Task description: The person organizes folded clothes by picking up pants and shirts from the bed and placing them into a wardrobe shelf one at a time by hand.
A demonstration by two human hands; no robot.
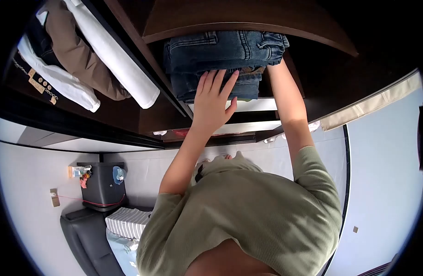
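Folded blue jeans (220,48) lie stacked on a dark wooden shelf under a brown board. My left hand (215,94) rests against the front of the stack, its fingers spread over the lower folded denim (248,87) and its thumb pointing to the right. At the right end of the stack, my right forearm (287,96) reaches up to the jeans. The fingers of my right hand are hidden behind the denim, so their grip does not show.
Brown (75,50) and white garments (117,50) hang at the upper left, beside a chain with gold plates (41,85). Below are a black cabinet (103,184), a dark sofa (85,239) and a striped cushion (126,223). A beige curtain edge (372,103) hangs at right.
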